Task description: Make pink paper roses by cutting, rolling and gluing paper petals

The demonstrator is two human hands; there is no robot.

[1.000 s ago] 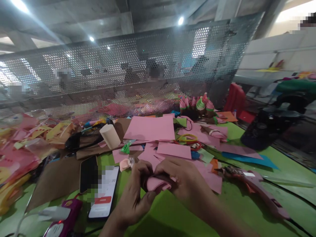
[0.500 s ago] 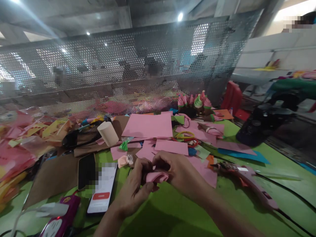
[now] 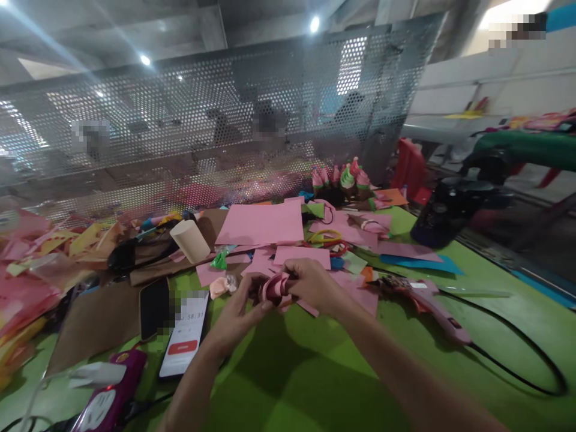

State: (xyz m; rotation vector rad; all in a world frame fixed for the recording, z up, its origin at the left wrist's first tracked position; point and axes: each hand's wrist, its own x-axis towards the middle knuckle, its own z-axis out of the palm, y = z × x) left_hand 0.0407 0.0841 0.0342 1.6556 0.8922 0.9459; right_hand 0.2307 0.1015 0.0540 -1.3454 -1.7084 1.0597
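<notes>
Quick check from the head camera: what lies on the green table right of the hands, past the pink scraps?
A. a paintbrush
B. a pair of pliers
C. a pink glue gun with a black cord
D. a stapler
C: a pink glue gun lies on the green table to the right of the right hand, and its black cord loops off toward the table's right edge.

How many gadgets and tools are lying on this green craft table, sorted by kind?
Phones: 2
Glue gun: 1
Cardboard tube: 1
Pink roll held in both hands: 1
Total: 5
</notes>
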